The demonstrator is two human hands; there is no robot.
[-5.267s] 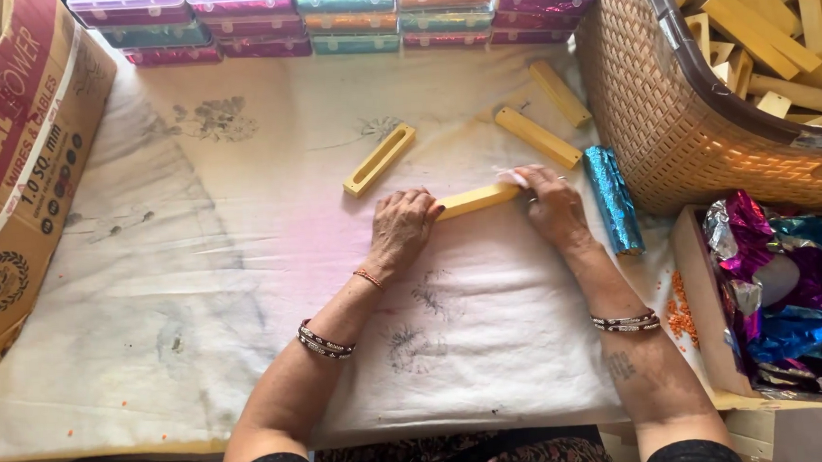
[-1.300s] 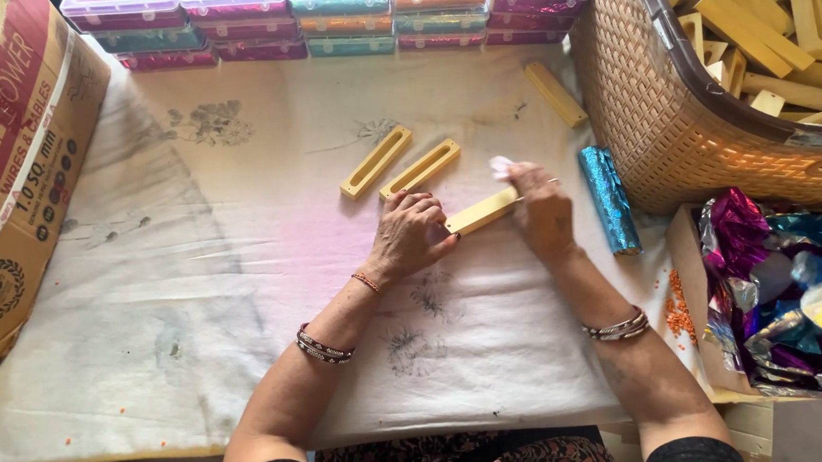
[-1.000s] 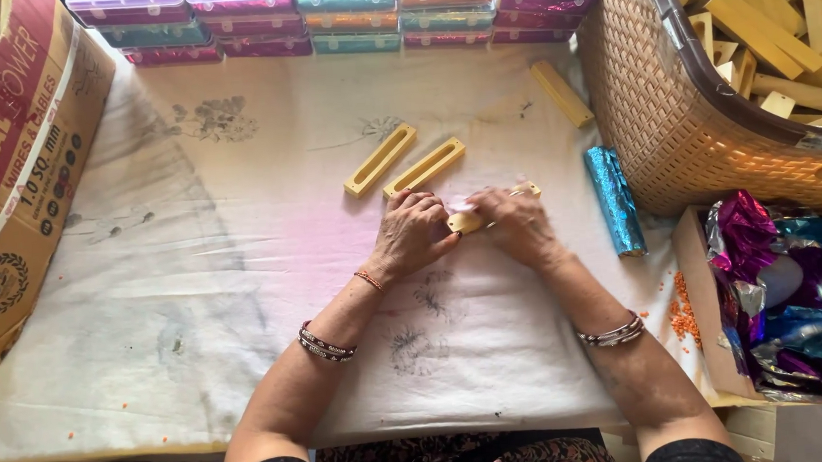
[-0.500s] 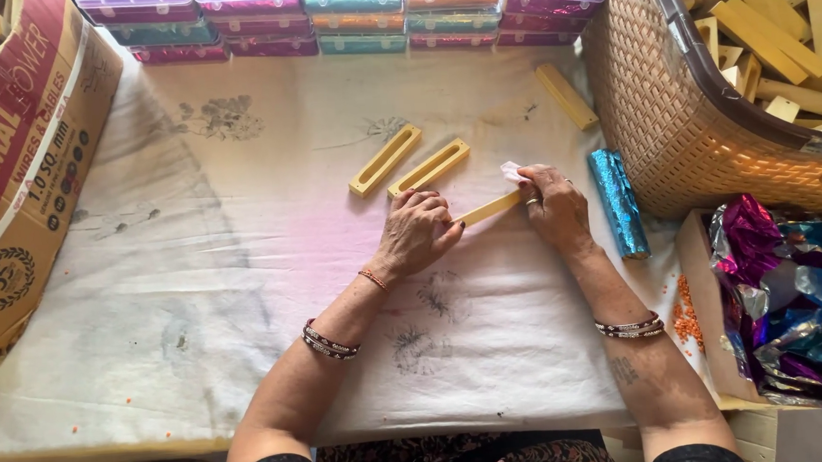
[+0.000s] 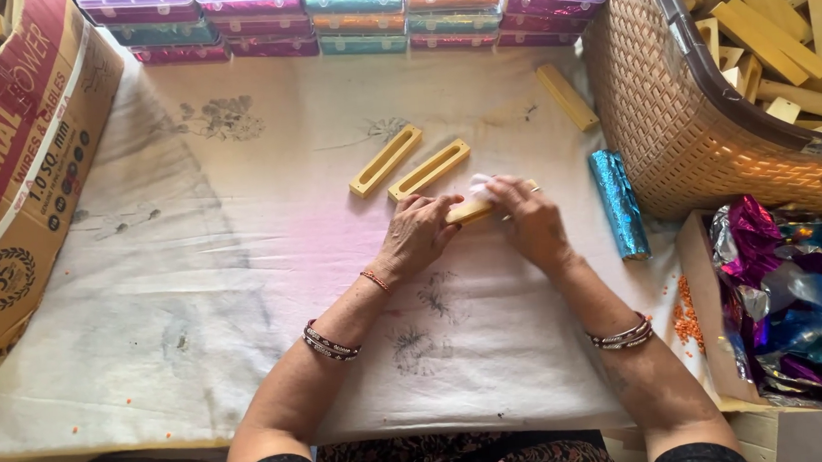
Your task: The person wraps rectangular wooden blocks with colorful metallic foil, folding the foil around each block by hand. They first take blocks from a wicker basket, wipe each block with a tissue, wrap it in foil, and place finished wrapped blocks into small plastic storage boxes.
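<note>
White cloth (image 5: 242, 270), creased and marked with faint grey floral prints and smudges, covers the whole table and hangs over its near edge. At its centre the left hand (image 5: 419, 238) lies flat, fingers pinning the near end of a pale yellow wooden slotted bar (image 5: 471, 209), while the right hand (image 5: 529, 222) closes narrowly around the bar's other end, pinching a small white scrap (image 5: 478, 185) against it.

Just beyond the hands, toward 11 o'clock, two more yellow wooden bars with long slots (image 5: 407, 165) lie side by side at a slant, close but apart. A plain yellow wooden bar (image 5: 566, 96) rests toward 1 o'clock, near the tan woven plastic basket (image 5: 672, 139) heaped with similar wooden pieces. A bar wrapped in shiny blue foil (image 5: 617, 202) lies at 3 o'clock, just beside the basket's foot.

Along the far edge, at 12 o'clock, runs a row of stacked clear plastic boxes with coloured contents (image 5: 350, 16). A brown and red cardboard carton (image 5: 18, 179) stands at 9 o'clock. At 4 o'clock an open cardboard box of crumpled purple and blue foil sheets (image 5: 796, 303) sits, with orange crumbs (image 5: 689, 311) scattered beside it.
</note>
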